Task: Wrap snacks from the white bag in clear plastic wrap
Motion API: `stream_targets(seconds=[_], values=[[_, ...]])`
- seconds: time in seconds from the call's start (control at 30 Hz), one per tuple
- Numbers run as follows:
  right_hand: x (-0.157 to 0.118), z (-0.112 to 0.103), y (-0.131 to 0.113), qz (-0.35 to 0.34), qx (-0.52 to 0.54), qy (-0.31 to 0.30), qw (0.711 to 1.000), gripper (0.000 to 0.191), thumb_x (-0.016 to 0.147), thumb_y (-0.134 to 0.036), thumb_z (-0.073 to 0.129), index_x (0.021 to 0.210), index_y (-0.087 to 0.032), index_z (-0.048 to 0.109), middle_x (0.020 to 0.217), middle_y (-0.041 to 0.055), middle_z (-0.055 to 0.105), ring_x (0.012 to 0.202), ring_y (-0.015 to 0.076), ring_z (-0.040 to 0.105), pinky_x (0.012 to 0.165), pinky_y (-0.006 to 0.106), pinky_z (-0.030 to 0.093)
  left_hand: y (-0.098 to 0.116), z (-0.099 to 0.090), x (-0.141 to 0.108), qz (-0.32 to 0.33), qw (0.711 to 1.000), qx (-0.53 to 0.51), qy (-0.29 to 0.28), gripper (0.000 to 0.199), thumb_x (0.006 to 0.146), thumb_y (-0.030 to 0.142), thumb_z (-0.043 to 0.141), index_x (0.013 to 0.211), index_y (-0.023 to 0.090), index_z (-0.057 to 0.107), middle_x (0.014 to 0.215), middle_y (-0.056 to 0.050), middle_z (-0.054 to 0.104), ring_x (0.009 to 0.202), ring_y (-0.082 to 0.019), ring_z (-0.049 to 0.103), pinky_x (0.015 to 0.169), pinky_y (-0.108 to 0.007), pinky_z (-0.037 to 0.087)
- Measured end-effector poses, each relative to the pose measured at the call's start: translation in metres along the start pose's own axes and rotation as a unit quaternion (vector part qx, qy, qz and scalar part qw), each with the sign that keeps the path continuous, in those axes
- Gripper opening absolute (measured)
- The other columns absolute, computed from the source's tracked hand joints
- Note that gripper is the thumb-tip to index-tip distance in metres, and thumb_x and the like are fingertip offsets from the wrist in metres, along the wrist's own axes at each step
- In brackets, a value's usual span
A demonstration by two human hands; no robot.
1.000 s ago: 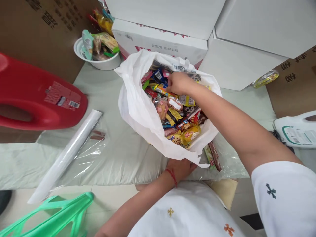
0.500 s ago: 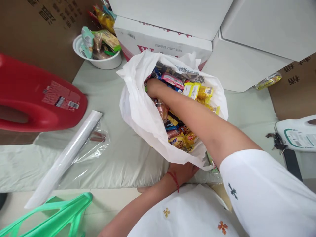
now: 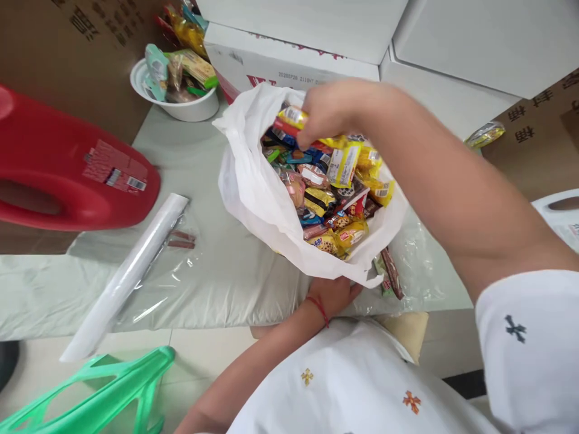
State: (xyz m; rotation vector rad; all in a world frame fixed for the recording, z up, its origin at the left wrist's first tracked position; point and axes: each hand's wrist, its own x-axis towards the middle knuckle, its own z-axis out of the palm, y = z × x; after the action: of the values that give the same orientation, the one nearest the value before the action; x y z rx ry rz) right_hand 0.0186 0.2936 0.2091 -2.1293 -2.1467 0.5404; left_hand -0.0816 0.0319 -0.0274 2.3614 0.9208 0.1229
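My right hand point(image 3: 335, 108) is above the far side of a white plastic bag point(image 3: 257, 181), slightly blurred. It is closed on a red and yellow snack packet point(image 3: 290, 118). The bag stands wide open, filled with small wrapped snacks point(image 3: 319, 199) in yellow, blue, brown and pink. My left hand point(image 3: 332, 293), with a red string at the wrist, lies at the bag's near side by the table edge. Its thumb shows, while the bag's rim hides the other fingers. Two slim packets point(image 3: 389, 274) lie just right of the bag.
A white bowl point(image 3: 190, 110) of snacks stands back left, beside white boxes point(image 3: 289, 57). Further left are a red jug point(image 3: 76, 175) and a white roll point(image 3: 129, 271) with clear film. A green plastic frame point(image 3: 104, 398) is below the table point(image 3: 212, 265). A white bottle point(image 3: 558, 211) is at right.
My right hand has risen out of the bag and moved right, now with a red and yellow snack packet in it. My left hand stays by the bag. The view has shifted slightly.
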Motion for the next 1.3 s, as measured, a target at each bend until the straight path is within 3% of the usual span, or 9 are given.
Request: stream_targets(seconds=[0.03,0.17,0.27,0.37,0.47,0.6,0.87,1.1,1.3], values=[[-0.028,-0.013,0.014,-0.009,-0.067,-0.026,0.997,0.041,0.084,-0.048,0.065,0.077,-0.008,0.069,0.082,-0.0033,0.071,0.105,0.0239,0.074,0.095,0.043,0.054,0.000,-0.001,0.000,-0.004,1.000,-0.004,0.002,0.053,0.104,0.052,0.047,0.146,0.024,0.061,0.143,-0.009,0.067,0.137,-0.031,0.059,0.121,-0.046,0.041],[-0.164,-0.016,0.088,-0.016,0.045,-0.014,0.999,0.027,0.086,-0.044,0.070,0.078,-0.019,0.062,0.073,-0.0033,0.067,0.075,0.0138,0.069,0.068,0.022,0.054,0.003,-0.009,0.001,-0.014,1.000,-0.012,-0.011,0.050,0.102,0.052,0.051,0.140,0.023,0.066,0.137,-0.009,0.071,0.128,-0.029,0.066,0.112,-0.042,0.049],[-0.255,0.037,0.135,0.141,0.201,-0.034,0.969,0.034,0.085,-0.053,0.066,0.079,-0.022,0.056,0.063,-0.0022,0.064,0.055,0.0132,0.057,0.050,0.024,0.045,0.004,-0.012,0.000,-0.024,0.999,0.007,-0.025,0.051,0.101,0.056,0.053,0.133,0.021,0.071,0.129,-0.011,0.075,0.123,-0.031,0.069,0.107,-0.042,0.052],[-0.301,0.106,0.150,0.212,0.219,-0.034,0.952,0.029,0.085,-0.051,0.064,0.089,-0.022,0.058,0.073,-0.0008,0.068,0.062,0.0168,0.061,0.057,0.028,0.048,0.004,-0.011,-0.001,-0.012,0.999,0.034,-0.015,0.054,0.100,0.060,0.052,0.133,0.020,0.070,0.129,-0.012,0.074,0.121,-0.032,0.069,0.105,-0.043,0.052],[-0.306,0.154,0.135,0.228,0.103,-0.030,0.968,0.023,0.089,-0.040,0.061,0.100,-0.020,0.061,0.091,0.0052,0.071,0.079,0.0218,0.067,0.068,0.030,0.048,0.001,-0.008,0.001,0.005,0.998,0.068,0.007,0.062,0.101,0.063,0.049,0.136,0.014,0.067,0.132,-0.017,0.072,0.126,-0.035,0.066,0.107,-0.046,0.050],[-0.290,0.177,0.114,0.226,-0.044,-0.047,0.972,0.038,0.093,-0.033,0.059,0.127,-0.015,0.058,0.119,0.0148,0.067,0.096,0.0274,0.070,0.074,0.033,0.047,0.003,-0.005,0.001,0.003,0.993,0.114,0.039,0.072,0.099,0.063,0.052,0.143,0.007,0.059,0.143,-0.024,0.063,0.136,-0.040,0.057,0.112,-0.054,0.043],[-0.292,0.184,0.132,0.236,-0.093,-0.070,0.965,0.052,0.097,-0.043,0.062,0.141,-0.018,0.050,0.124,0.0149,0.066,0.100,0.0293,0.071,0.072,0.033,0.047,0.023,0.002,-0.014,-0.035,0.989,0.141,0.032,0.067,0.101,0.064,0.047,0.134,0.008,0.065,0.138,-0.026,0.064,0.131,-0.042,0.056,0.112,-0.064,0.036],[-0.289,0.171,0.136,0.226,-0.080,-0.011,0.971,0.051,0.101,-0.059,0.053,0.133,-0.020,0.055,0.119,0.0114,0.068,0.100,0.0282,0.070,0.070,0.033,0.046,0.026,0.000,-0.014,-0.034,0.986,0.161,0.017,0.075,0.101,0.065,0.044,0.146,0.005,0.057,0.146,-0.027,0.058,0.137,-0.044,0.050,0.116,-0.069,0.028],[-0.276,0.169,0.138,0.197,-0.063,-0.036,0.978,0.071,0.096,-0.060,0.060,0.153,-0.022,0.043,0.132,0.0148,0.060,0.099,0.0287,0.070,0.073,0.035,0.049,0.025,0.000,-0.014,-0.029,0.988,0.152,0.022,0.076,0.102,0.064,0.043,0.146,0.003,0.055,0.148,-0.029,0.055,0.137,-0.044,0.050,0.117,-0.070,0.027]])
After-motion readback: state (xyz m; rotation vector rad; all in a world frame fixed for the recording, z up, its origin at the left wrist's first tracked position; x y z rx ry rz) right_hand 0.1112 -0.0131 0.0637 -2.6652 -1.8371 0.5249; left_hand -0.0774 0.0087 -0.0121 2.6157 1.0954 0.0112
